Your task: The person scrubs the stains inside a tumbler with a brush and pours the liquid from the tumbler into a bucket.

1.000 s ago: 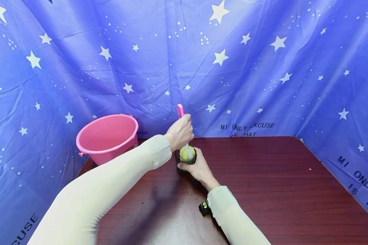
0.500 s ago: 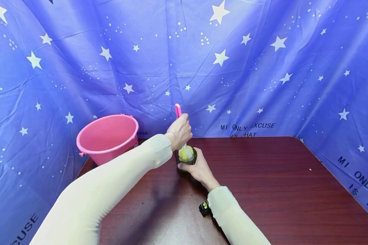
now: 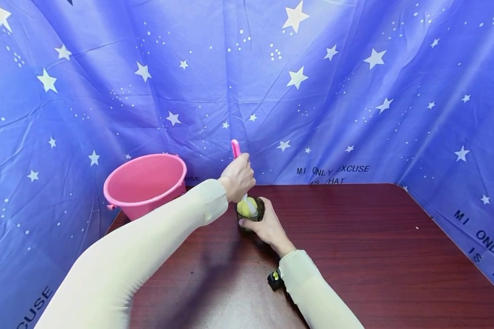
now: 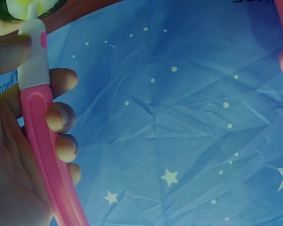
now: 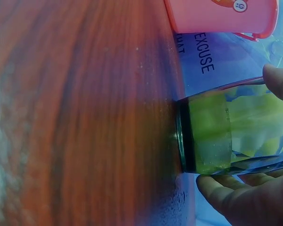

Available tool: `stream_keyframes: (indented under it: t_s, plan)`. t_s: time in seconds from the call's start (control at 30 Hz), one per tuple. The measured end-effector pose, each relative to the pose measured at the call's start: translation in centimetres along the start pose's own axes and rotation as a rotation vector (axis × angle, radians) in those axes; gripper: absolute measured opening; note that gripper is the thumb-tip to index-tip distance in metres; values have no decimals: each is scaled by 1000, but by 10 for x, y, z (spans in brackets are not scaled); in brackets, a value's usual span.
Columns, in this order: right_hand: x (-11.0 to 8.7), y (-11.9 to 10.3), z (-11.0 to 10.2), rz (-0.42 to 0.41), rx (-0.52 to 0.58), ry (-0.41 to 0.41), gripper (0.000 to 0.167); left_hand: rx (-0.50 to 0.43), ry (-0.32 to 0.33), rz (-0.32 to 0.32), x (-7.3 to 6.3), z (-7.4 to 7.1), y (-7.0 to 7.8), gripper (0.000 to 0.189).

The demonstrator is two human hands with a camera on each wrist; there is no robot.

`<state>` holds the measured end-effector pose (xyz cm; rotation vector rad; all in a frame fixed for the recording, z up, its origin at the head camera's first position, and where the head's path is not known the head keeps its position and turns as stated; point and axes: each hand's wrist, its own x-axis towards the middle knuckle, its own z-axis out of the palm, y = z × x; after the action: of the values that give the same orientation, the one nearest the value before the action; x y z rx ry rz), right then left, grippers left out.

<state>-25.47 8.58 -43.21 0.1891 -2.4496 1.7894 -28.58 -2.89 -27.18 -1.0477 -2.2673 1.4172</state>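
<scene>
My left hand (image 3: 238, 177) grips a cup brush (image 4: 37, 122) by its pink and white handle, fingers curled round it. The handle's pink end (image 3: 235, 149) points up and leans slightly left. Its yellow and white sponge head (image 3: 246, 207) sits inside a dark, see-through cup (image 5: 210, 136), filling most of the mouth. My right hand (image 3: 269, 227) holds this cup from the right side, thumb toward the front and fingers round the far wall. The cup's base is right at the tabletop in the right wrist view. Greenish sponge colour shows through its faceted wall.
A pink bucket (image 3: 174, 194) stands at the table's back left, partly behind the left sleeve (image 3: 164, 228). The dark red-brown table (image 3: 354, 237) ends at a blue star-printed curtain (image 3: 255, 91). A small black device (image 3: 275, 279) is by the right cuff.
The brush handle has tilted left, and my left hand has shifted slightly left with it. The sponge head has moved left within the cup. My right hand stays in place.
</scene>
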Motion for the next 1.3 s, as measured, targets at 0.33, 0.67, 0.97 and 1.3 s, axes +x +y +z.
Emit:
stream_keyframes:
  t_s: [0.33,0.67,0.97,1.3]
  plan:
    - [0,0,-1,24,-17,-10,86,6,33,30,-1,1,-1,34]
    - [1,1,0,19,-24,-11,86,6,75,59,0,-3,-1,33]
    - [0,0,0,15,-10,-8,83,10,111,56,5,-8,2,30]
    - [-1,-1,0,17,10,-4,79,39,47,13,14,-17,8,31]
